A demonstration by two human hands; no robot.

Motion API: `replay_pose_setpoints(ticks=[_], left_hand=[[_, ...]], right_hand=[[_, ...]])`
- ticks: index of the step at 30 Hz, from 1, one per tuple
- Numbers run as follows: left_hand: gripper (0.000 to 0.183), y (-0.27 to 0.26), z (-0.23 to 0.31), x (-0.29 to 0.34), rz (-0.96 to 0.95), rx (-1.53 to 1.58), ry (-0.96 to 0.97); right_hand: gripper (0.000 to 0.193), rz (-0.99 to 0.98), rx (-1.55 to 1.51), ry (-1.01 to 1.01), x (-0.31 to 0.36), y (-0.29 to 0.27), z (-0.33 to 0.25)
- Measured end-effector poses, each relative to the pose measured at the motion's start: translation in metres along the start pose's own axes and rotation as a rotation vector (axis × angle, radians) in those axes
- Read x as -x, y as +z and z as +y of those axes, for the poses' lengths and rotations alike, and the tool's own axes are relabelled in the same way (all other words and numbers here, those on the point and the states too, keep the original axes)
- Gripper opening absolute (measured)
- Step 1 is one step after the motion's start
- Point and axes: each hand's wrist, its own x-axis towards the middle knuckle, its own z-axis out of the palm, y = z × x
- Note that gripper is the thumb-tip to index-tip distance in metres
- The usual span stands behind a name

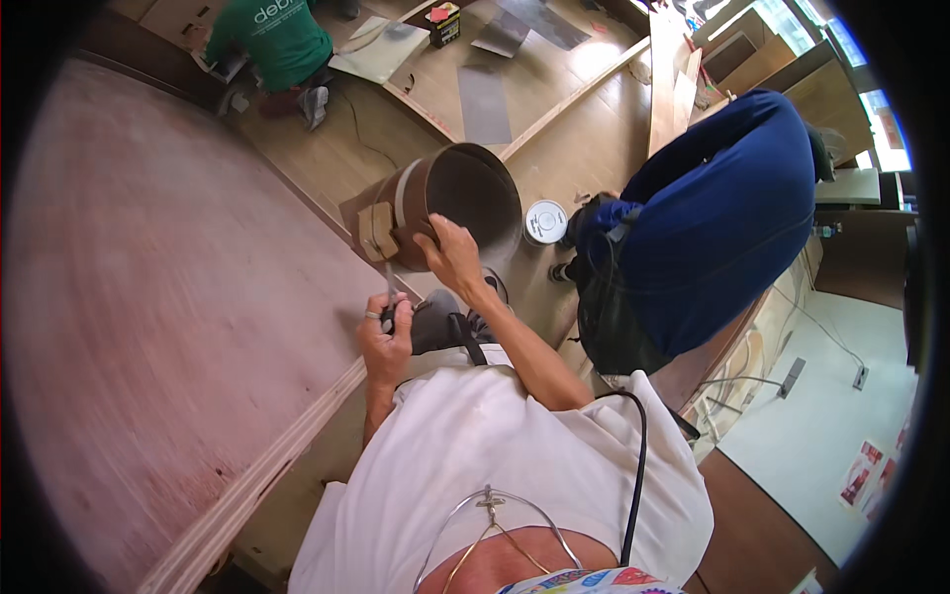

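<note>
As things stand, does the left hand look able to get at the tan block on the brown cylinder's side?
Probably yes: the left hand is close to the tan block, its tool pointing that way. Only that tool shows between them; the right hand rests aside, on the brown cylinder.

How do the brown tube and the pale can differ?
The tube is brown; the can is pale. The tube shows an open end; the can's top looks closed. The right hand grips the tube; the can stands on the floor. Both are round.
</note>
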Motion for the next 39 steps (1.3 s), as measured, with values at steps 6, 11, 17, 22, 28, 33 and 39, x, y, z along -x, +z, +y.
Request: replay_pose_setpoints(ticks=[6, 11, 17, 22, 28, 33, 39], left_hand=[[0.011, 0.000, -0.005, -0.079, 0.200, 0.046, -0.015], [0.013, 0.009, -0.014, -0.173, 0.245, 0.047, -0.060], [0.015, 0.058, -0.007, -0.336, 0.075, 0.104, 0.031], [0.011, 0.112, 0.011, -0.448, -0.167, 0.124, 0.102], [0.010, 0.199, -0.001, -0.518, -0.391, 0.293, -0.025], [0.010, 0.259, -0.026, -0.568, -0.418, 0.177, -0.125], [0.014, 0.376, -0.051, -0.671, -0.433, 0.091, -0.301]], right_hand=[[0.032, 0.101, -0.060, -0.037, -0.141, -0.006, 0.020], [0.032, 0.143, -0.092, 0.043, -0.240, -0.048, 0.024], [0.028, 0.374, -0.065, 0.048, -0.348, -0.099, 0.082], [0.029, 0.578, 0.137, 0.065, -0.407, -0.182, 0.111], [0.027, 0.859, 0.012, 0.045, -0.472, -0.281, 0.131], [0.031, 0.948, 0.050, 0.005, -0.564, -0.324, 0.194], [0.035, 0.892, 0.288, 0.248, -0.721, -0.394, 0.390]])
